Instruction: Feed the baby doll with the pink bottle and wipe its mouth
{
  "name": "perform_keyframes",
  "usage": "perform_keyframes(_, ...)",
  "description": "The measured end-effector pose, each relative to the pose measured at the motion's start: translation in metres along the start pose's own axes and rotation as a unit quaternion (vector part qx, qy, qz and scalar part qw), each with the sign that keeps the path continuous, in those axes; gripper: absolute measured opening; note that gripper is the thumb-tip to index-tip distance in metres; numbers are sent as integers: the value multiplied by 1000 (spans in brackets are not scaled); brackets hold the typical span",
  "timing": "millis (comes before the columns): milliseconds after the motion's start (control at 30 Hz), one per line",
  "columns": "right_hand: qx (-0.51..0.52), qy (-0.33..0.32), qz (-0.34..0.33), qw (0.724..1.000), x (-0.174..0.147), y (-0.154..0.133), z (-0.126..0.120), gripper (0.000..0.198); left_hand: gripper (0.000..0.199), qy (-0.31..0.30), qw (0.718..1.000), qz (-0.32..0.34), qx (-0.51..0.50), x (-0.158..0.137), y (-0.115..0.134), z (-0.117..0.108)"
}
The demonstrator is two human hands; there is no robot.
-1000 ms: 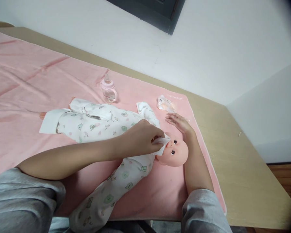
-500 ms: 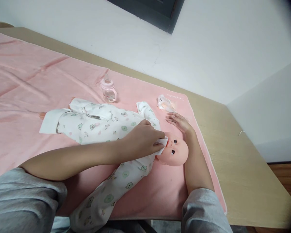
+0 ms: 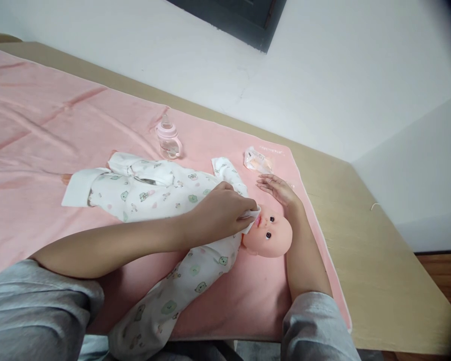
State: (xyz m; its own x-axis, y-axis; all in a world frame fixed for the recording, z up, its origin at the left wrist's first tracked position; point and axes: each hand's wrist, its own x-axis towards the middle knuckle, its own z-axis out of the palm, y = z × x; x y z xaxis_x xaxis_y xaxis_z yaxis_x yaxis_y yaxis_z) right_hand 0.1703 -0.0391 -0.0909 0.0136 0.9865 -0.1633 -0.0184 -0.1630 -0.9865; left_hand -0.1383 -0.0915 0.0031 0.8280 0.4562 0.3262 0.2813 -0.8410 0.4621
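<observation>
Left hand: I see it clamped on a white tissue near the doll's mouth.
Right hand: spread loosely beside the doll's head.
Bottle: beyond the doll's body.

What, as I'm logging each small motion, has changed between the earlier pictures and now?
The tissue has shifted slightly off the lips of the doll, toward its chin, so more of them shows. The left hand still grips it; nothing was let go. The right hand, bottle and wrapper stayed put.
</observation>
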Motion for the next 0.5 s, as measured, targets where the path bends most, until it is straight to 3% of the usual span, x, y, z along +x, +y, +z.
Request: perform_keyframes(500, 6, 2, 1, 1000, 0, -1, 1, 23, 18, 7, 1000, 6, 26, 1, -2, -1)
